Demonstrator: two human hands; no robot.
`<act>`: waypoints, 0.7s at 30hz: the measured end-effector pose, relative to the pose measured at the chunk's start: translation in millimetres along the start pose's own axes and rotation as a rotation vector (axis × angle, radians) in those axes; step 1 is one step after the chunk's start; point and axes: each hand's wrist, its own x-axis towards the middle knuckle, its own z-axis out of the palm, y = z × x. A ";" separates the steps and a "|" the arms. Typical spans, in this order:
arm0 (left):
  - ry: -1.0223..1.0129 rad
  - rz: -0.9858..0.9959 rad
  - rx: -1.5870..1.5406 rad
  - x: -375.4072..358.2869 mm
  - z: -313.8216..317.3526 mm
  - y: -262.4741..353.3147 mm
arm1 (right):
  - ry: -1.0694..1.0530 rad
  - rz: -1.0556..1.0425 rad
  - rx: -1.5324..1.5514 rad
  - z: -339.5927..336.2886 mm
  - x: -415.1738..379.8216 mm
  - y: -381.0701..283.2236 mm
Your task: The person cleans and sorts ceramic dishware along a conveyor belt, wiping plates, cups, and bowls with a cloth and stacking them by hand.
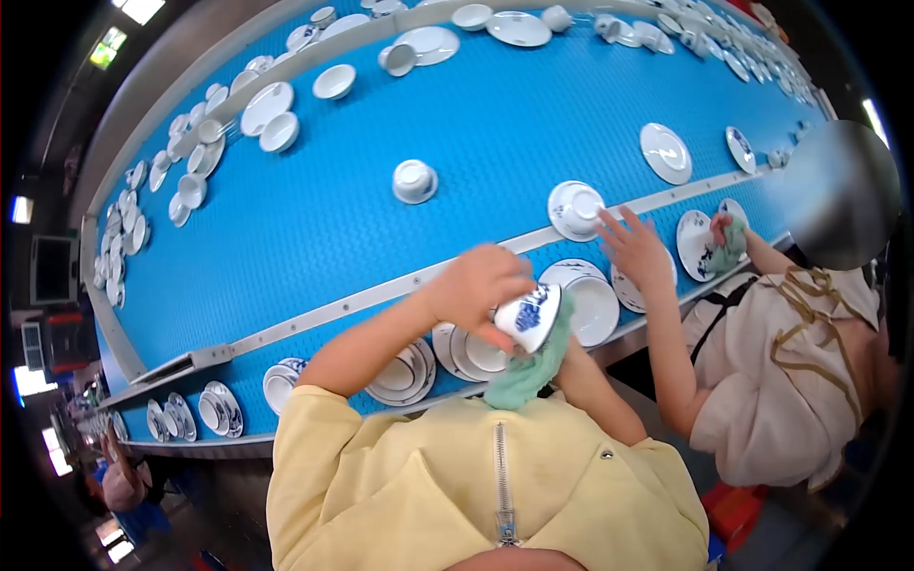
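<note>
A white bowl with a blue pattern (529, 319) is tilted on its side in front of my chest. Fingers and thumb of my left hand (481, 290) grip its base and side. Against its rim lies a crumpled green cloth (519, 383), held by my right hand (573, 366), whose fingers are mostly hidden behind the cloth and bowl. Just below my hands, stacked bowls and plates (484, 350) stand on the near blue strip. To the right of the bowl, another bowl (597, 309) rests on a patterned plate.
A co-worker's hand (636, 249) reaches near a bowl on a plate (577, 209); their other hand holds a green cloth (729, 249). A metal rail (371, 297) separates the near strip from the wide blue surface (314, 219). One bowl (415, 182) sits mid-surface.
</note>
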 end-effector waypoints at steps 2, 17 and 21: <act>0.031 -0.314 0.185 2.2 -5.3 -25.8 | 0.273 0.023 0.162 -38.3 -15.0 -16.2; 0.852 -1.001 -1.490 -24.3 17.5 -84.5 | 0.436 -0.370 -0.853 -136.9 -41.7 -102.1; 0.856 -1.187 -1.451 17.7 37.2 -60.2 | 0.186 -0.268 0.205 -120.7 -26.1 -141.7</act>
